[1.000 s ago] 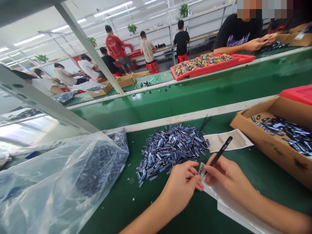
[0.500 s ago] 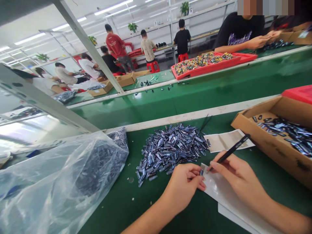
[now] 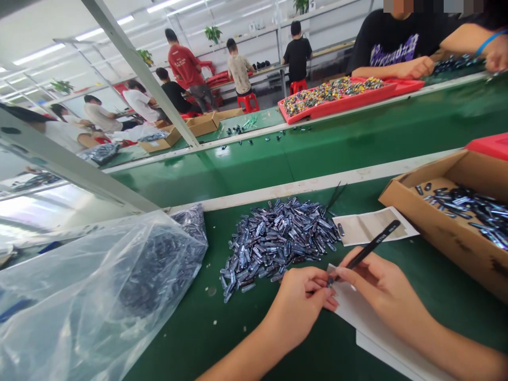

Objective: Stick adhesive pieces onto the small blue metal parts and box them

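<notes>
the left hand (image 3: 296,309) pinches a small dark part (image 3: 329,282), while the right hand (image 3: 377,288) grips black tweezers (image 3: 371,248) near it, beside a heap of shiny metal parts (image 3: 273,243).

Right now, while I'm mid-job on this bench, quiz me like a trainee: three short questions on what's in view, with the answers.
1. Which hand holds the black tweezers?
2. True or false: the clear plastic bag lies to the right of the loose pile of shiny dark pieces.
3. What colour is the tray of mixed small parts on the far green bench?

Key:
1. The right hand.
2. False: the bag lies to the left of the pile.
3. Red.
</notes>
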Tool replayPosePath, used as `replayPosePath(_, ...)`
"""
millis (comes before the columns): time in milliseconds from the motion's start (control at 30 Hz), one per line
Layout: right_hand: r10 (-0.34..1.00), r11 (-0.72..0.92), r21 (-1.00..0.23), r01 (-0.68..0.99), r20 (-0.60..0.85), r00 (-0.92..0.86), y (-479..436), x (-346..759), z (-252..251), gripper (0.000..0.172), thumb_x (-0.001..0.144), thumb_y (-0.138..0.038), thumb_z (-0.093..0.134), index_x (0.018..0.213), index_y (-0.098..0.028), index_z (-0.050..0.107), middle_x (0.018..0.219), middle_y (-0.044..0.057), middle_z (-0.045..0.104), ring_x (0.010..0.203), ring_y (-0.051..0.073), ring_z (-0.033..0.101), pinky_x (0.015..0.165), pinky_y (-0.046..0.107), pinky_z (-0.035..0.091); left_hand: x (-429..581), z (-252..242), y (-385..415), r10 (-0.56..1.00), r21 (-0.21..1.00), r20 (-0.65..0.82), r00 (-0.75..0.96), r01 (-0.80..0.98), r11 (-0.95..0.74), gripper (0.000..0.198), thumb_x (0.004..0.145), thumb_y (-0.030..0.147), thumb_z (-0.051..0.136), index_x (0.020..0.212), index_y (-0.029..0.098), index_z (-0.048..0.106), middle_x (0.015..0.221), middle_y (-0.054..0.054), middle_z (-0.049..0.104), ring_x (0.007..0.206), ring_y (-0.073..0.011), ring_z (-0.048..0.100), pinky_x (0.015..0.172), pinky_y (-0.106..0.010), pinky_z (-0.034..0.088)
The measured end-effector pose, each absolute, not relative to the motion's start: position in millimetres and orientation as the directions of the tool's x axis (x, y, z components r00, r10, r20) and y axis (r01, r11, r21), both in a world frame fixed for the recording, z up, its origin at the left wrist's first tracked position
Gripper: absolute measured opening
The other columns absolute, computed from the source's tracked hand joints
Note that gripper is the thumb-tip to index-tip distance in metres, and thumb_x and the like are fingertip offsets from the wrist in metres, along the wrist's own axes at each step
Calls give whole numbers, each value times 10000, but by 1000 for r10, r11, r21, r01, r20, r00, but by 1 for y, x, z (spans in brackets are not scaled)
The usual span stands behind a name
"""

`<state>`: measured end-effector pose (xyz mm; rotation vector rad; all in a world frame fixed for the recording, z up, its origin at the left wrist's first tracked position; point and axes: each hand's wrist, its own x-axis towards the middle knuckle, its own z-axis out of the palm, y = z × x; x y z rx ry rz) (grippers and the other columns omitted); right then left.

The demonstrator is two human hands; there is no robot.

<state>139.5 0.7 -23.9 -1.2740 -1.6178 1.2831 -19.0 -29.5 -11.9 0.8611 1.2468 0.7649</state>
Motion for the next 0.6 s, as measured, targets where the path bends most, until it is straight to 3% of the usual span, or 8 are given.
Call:
replayPosePath(400, 967, 101, -946, 308, 20, -254, -2, 138, -27, 187, 821, -362, 582, 723, -208, 622, 699, 37, 676, 627, 190, 639, 588, 281, 506, -20, -16, -29, 863, 872, -472, 178, -53, 487, 91, 725, 119, 595, 804, 79, 614, 671, -17, 568, 635, -121, 619, 689, -280, 543)
replayPosePath(600, 964, 147, -925, 351, 54, -261, -3, 139, -30, 206, 830, -384, 569, 730, -220, 643, 701, 42, 691, 612, 201, 651, 582, 294, 518, -21, -20, -30, 873, 882, -451, 188, -57, 468, 173, 724, 156, 611, 870, 72, 649, 706, -42, 599, 648, -134, 631, 684, -288, 538)
